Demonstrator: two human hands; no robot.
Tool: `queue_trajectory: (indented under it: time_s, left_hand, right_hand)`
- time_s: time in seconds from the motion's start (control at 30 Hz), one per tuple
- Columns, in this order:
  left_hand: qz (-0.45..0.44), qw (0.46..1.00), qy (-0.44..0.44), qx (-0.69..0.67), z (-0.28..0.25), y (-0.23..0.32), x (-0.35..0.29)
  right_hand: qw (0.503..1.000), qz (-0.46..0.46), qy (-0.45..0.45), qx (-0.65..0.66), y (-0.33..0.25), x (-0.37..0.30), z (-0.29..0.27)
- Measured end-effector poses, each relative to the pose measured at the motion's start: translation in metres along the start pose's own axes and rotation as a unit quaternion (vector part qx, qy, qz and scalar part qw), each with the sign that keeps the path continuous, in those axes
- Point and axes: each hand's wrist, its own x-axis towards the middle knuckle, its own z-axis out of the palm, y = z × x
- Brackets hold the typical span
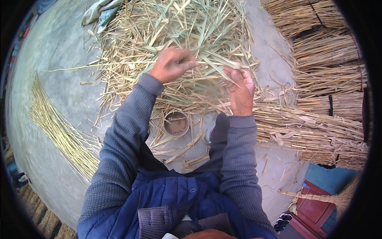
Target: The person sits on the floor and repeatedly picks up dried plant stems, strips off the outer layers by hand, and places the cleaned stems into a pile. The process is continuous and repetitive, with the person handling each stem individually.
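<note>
My left hand (171,65) is closed in a pinch on a long thin stalk (83,68), whose bare yellowish end reaches far out to the left. Its leafy end passes between my hands to the right. There my right hand (241,89), palm turned up, has thumb and fingers closed at the pale green leaves (223,61) of the stalk. Both hands are above a wide heap of dry, stripped leaves (139,30), straw-coloured with green blades among them.
A sheaf of slender yellow-green stalks (59,123) lies at left. A round metal bowl (176,135) stands near my legs. To the right lie loose leafy stalks (310,129) and tied bundles (326,51). Lower right are a straw broom (310,196) and a red object (314,211).
</note>
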Motion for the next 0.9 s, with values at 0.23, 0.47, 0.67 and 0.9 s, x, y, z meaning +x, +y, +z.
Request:
queue_trajectory:
  time_s: [0.23, 0.47, 0.67, 0.9]
  left_hand:
    - [-0.078, 0.994, -0.069, -0.032, -0.015, 0.002, -0.007]
    - [0.147, 0.978, 0.079, 0.123, 0.042, 0.021, 0.002]
    - [0.104, 0.987, 0.102, 0.061, 0.043, 0.023, -0.001]
    - [-0.097, 0.937, 0.173, -0.287, 0.002, 0.017, 0.004]
  right_hand:
    - [0.999, -0.024, 0.034, -0.028, 0.008, -0.002, 0.002]
    - [0.997, -0.023, 0.055, -0.057, 0.016, -0.006, 0.017]
    - [0.997, 0.024, 0.047, -0.054, 0.013, -0.001, 0.014]
    - [0.99, 0.056, 0.078, -0.107, 0.019, 0.008, -0.001]
